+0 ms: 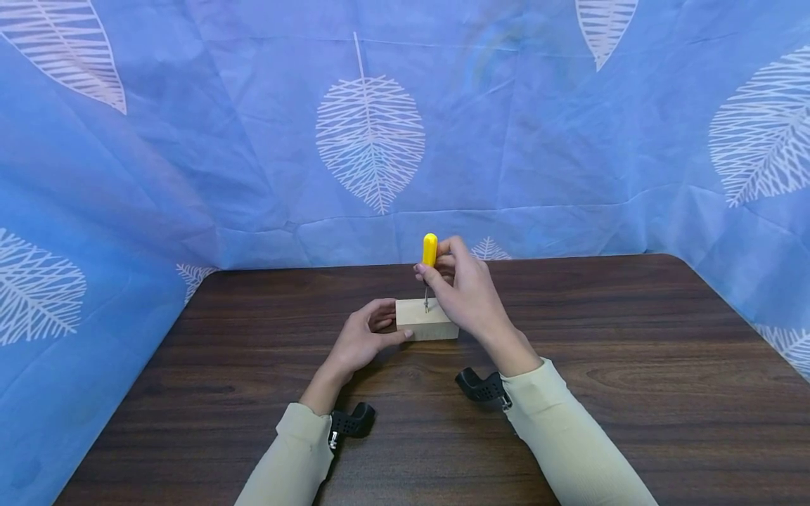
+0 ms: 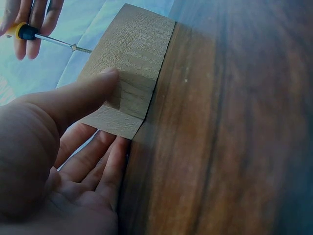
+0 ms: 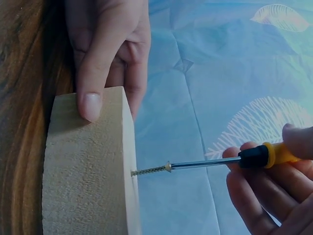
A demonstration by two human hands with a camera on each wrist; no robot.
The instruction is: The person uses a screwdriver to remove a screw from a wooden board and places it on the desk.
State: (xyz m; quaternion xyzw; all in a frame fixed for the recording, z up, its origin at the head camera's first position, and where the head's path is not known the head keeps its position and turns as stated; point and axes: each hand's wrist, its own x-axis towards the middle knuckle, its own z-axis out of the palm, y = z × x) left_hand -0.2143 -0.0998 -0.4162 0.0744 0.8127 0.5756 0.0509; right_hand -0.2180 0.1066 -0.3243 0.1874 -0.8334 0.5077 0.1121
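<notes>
A pale wooden block (image 1: 427, 330) lies on the dark table, its left end held between the thumb and fingers of my left hand (image 1: 361, 341). From the block's top face a screw (image 3: 150, 171) stands upright, most of its thread showing and its tip at the wood. My right hand (image 1: 471, 288) grips a screwdriver (image 1: 430, 249) with a yellow handle and black collar, held upright above the block. The shaft (image 3: 205, 163) meets the screw's head in the right wrist view. In the left wrist view, my left thumb (image 2: 93, 93) presses the block's near side.
The brown wood-grain table (image 1: 253, 372) spreads around the block. Behind it hangs a blue cloth (image 1: 266, 140) with white leaf prints. Black wrist devices (image 1: 354, 420) sit at both sleeve cuffs, close over the table.
</notes>
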